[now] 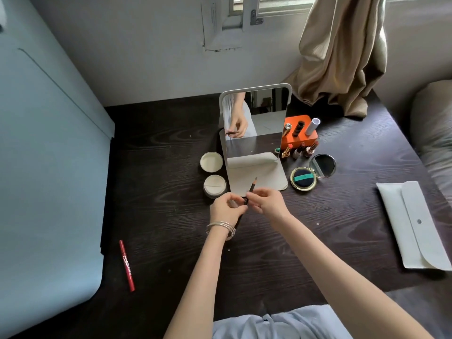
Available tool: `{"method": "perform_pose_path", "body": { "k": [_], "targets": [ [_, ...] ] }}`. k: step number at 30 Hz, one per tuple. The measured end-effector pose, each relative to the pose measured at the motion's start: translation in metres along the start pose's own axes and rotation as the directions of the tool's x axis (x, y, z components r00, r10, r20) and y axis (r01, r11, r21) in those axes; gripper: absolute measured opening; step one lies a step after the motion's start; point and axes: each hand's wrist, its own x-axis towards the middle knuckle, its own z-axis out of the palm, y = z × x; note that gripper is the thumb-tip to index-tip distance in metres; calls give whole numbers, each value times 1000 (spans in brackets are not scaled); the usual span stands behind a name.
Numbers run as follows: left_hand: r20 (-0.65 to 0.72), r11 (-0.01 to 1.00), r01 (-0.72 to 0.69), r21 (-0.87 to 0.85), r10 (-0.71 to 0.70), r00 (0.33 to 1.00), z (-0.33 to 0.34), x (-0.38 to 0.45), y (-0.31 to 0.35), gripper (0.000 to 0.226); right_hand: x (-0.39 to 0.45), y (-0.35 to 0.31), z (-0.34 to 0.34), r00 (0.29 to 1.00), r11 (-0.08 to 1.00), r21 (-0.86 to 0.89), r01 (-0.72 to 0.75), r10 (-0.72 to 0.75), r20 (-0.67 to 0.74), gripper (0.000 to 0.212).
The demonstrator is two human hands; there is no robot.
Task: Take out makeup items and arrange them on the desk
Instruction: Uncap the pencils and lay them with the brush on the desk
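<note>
I judge most is arranged: 2 powder jars (211, 162), lipsticks (299, 150) and cushion compact (303, 178) ring the mirror (254, 123). My left hand (226, 208) and right hand (266, 201) both pinch a dark eyeliner pencil (252, 187), not yet placed.

I see a dark pencil (252, 185) held tip-up over the mirror's base; a red liner pen (127, 265) flat on the table, well to the left. Two round powder jars (211, 162) sit left of the mirror — uncapped lipsticks (299, 150), an orange holder (302, 135) and an open compact (304, 178) to its right.
</note>
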Motion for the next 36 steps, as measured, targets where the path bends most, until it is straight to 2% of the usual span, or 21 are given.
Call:
{"method": "perform_pose_path", "body": {
  "k": [3,5,8,12,19,23,30,32,34,36],
  "targets": [
    [-90,994,-4,111,14,996,-1,6,-6,10,9,2,10,998,996,-63,-70,70,2,39],
    [-126,981,26,193,-2,992,0,10,-10,10,17,3,18,995,991,-96,-96,94,-26,38],
    [-155,937,26,348,31,987,0,16,-15,11,26,5,33,984,983,-100,-152,141,-108,24],
    [-145,871,-46,489,134,980,2,22,-28,16,35,12,48,964,972,-144,-183,148,-223,34],
    [-211,873,-120,473,245,946,7,27,-47,14,42,14,56,968,941,-298,-163,93,-235,33],
    [-215,872,-127,474,254,943,7,29,-51,13,45,13,57,968,915,-364,-174,91,-234,34],
    [-238,841,-151,519,312,920,9,30,-58,30,43,11,54,975,883,-443,-154,63,-214,33],
    [-269,826,-152,543,343,900,5,27,-56,30,40,10,52,982,890,-443,-107,24,-189,28],
    [-316,835,-170,524,375,871,-1,21,-53,25,35,9,48,989,922,-387,1,-59,-138,22],
    [-296,907,-207,367,325,898,-10,13,-44,21,25,7,40,985,932,-333,144,-168,-46,11]
  ]
}}
